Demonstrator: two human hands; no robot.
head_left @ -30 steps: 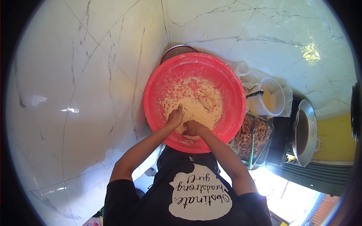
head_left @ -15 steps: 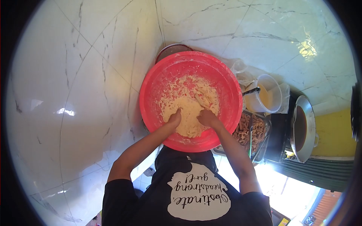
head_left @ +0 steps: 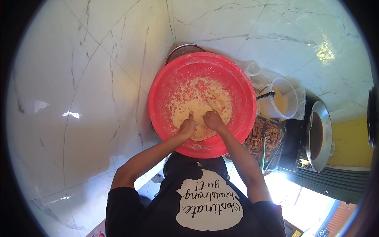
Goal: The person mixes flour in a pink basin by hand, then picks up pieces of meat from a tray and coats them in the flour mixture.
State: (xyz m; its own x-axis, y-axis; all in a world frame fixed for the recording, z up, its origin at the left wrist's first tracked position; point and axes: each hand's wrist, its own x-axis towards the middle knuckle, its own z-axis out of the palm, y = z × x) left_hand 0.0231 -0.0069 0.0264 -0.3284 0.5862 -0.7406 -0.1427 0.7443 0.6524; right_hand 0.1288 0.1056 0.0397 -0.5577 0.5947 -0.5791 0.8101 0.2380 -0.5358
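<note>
A large red basin (head_left: 158, 98) holds pale, crumbly dough (head_left: 195, 106), with loose floury bits spread over the basin's floor. My left hand (head_left: 187, 126) is curled on the near left part of the dough, thumb pointing away from me. Close beside it, my right hand (head_left: 213, 121) is closed in a fist against the dough. The undersides of both hands are hidden. A longer, finger-like strip of dough (head_left: 213, 105) lies just beyond my right hand.
Right of the basin are a clear tub (head_left: 291, 103) of yellowish liquid with a black handle in it, a tray of brown strips (head_left: 272, 136) and a wide metal pan (head_left: 327, 134) of dark liquid. A round rim (head_left: 185, 49) shows behind the basin. Tiled walls stand left and behind.
Both hands have drawn closer together in the dough. My left hand has shifted right, its thumb now more upright, and my right hand has moved slightly away from me. The view has shifted slightly.
</note>
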